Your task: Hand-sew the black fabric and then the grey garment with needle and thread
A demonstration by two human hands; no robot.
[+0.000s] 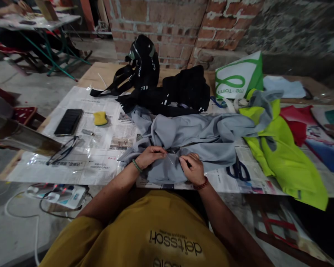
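A grey garment point(167, 129) lies rumpled on the newspaper in front of me, its sleeves or legs spread to the right. My left hand point(151, 155), with a green bead bracelet, hovers over its near part with thumb and forefinger pinched together. Near those fingertips runs a thin pale line, like a needle or thread, too fine to tell. On the other side of it my right hand point(193, 168), wearing a red bracelet, is closed with fingers curled against the grey cloth. What either pinch holds is too small to make out.
Dark-handled scissors point(238, 171) lie right of the garment, beside a neon yellow garment point(289, 159). Behind are black clothing point(186, 89), a black bag point(144, 61) and a green-white bag point(239, 76). Left: phone point(68, 122), yellow sponge point(100, 118), glasses point(62, 150), power strip point(64, 195) below.
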